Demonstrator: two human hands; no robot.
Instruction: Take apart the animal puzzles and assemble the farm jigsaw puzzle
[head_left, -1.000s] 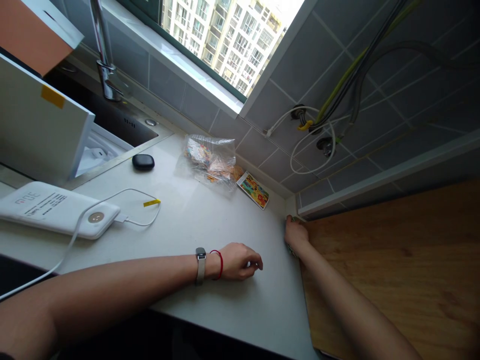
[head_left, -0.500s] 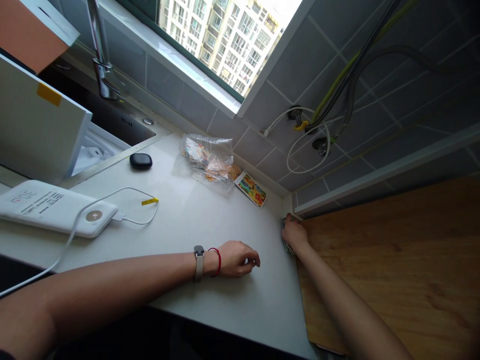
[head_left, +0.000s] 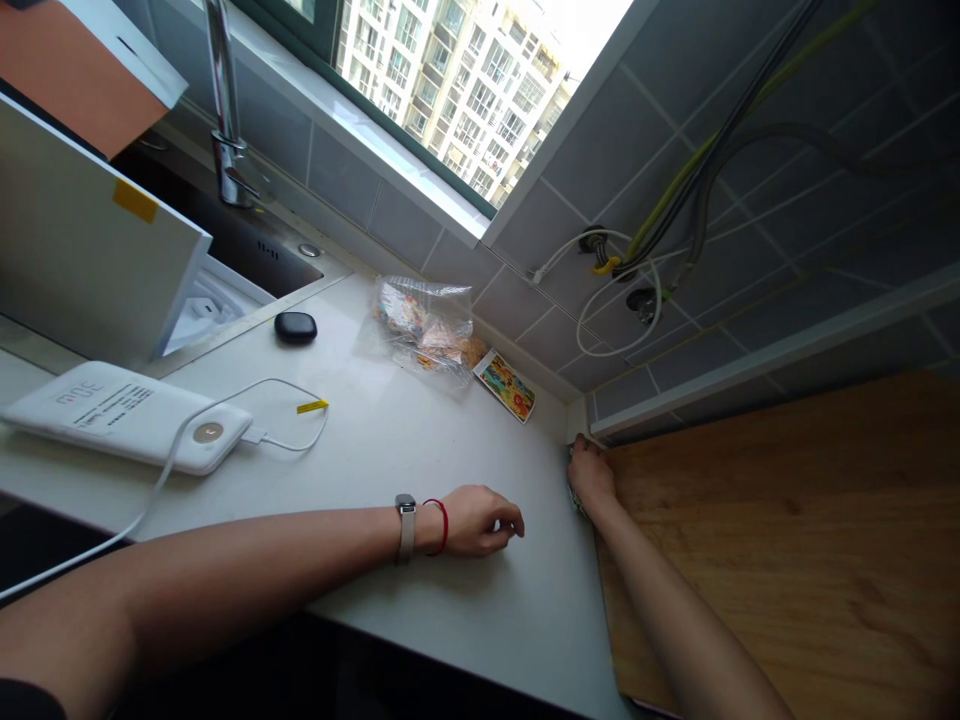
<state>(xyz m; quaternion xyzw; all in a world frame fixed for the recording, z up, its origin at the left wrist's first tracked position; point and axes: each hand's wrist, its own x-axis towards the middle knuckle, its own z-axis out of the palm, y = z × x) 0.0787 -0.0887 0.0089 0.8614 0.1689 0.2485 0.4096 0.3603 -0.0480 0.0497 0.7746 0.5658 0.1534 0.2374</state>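
My left hand (head_left: 484,522) hovers over or rests on the white counter (head_left: 420,455), palm down. Its fingers are loosely curled, with a gap between thumb and forefinger, and nothing shows in them. At the counter's right end, my right hand (head_left: 590,475) is closed against the edge of the wooden board (head_left: 780,540). A thin, dark patterned thing (head_left: 574,499) peeks out beside its fingers, mostly hidden by the hand. Behind my hands lies a clear plastic bag (head_left: 427,328) with colourful pieces inside. Beside the bag is a small colourful printed card (head_left: 505,385).
To the left lie a white power bank (head_left: 127,415) with its cable and a black rounded case (head_left: 295,328). A white panel (head_left: 90,240) stands by the sink (head_left: 262,245) and tap (head_left: 229,150). Cables (head_left: 675,190) hang along the tiled wall.
The whole view has shifted slightly, so things on the left sit a little further right. Both hands keep nearly the same place and pose.
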